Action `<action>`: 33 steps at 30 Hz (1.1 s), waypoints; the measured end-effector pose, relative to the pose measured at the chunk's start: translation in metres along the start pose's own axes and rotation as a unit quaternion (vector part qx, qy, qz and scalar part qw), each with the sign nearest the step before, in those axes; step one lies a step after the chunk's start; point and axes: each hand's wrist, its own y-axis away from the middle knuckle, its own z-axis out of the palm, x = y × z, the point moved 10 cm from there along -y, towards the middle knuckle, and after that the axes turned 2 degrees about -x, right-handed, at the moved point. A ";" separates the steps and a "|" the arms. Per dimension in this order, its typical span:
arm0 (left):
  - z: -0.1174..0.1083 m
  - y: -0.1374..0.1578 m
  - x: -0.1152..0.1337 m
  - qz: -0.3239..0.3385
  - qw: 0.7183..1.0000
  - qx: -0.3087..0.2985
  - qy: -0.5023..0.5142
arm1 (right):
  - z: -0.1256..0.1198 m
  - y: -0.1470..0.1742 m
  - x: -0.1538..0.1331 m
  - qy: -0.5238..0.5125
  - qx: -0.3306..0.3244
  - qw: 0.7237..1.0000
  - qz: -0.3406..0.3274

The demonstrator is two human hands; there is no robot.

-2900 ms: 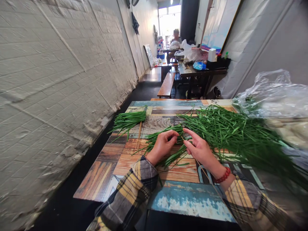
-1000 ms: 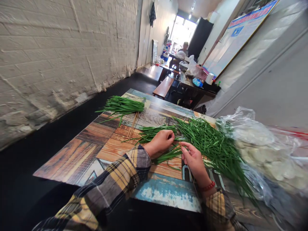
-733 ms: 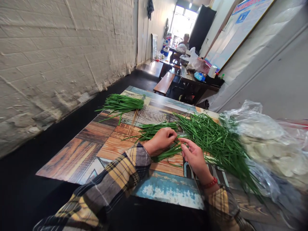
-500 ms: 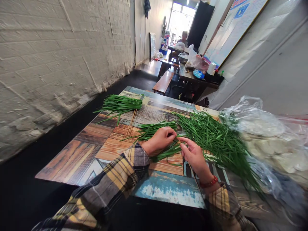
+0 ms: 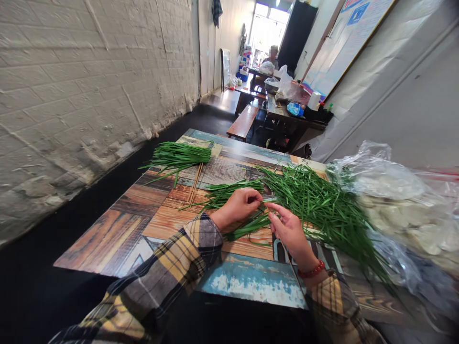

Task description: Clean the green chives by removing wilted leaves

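My left hand [image 5: 238, 208] is closed, thumb and fingers pinched at the end of green garlic chives [image 5: 263, 202] in the gap between my hands. Opposite it, my right hand [image 5: 291, 235] pinches a thin bamboo skewer [image 5: 294, 272], whose shaft runs down past the wrist toward the table's front edge. Its tip is close to the left fingers; whether it pierces a chive I cannot tell. Under my hands lie a small bunch of chives [image 5: 248, 226] and another bunch [image 5: 233, 190] just beyond. A large loose heap of chives [image 5: 315, 200] spreads right of my right hand.
At the table's [image 5: 143, 210] far left, a neat chive bundle [image 5: 181, 155] lies with bamboo skewers [image 5: 196, 185] sticking out. Clear plastic bags [image 5: 394, 191] with pale contents crowd the right side. Beyond are a bench [image 5: 243, 122], a cluttered table [image 5: 283, 113] and a seated person.
My hands stay almost in place, the fingertips shifting only slightly. The camera view has moved a little; the chives and skewers lie as before.
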 end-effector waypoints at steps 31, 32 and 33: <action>-0.001 0.000 0.001 0.027 0.996 -0.019 -0.079 | -0.002 0.001 -0.002 -0.039 -0.009 0.999 -0.020; -0.004 -0.001 0.001 0.026 0.994 -0.012 -0.104 | -0.002 0.001 -0.002 -0.035 -0.009 0.999 -0.017; -0.005 0.000 0.001 0.027 0.991 -0.013 -0.132 | -0.002 0.002 -0.002 -0.028 -0.008 0.999 -0.013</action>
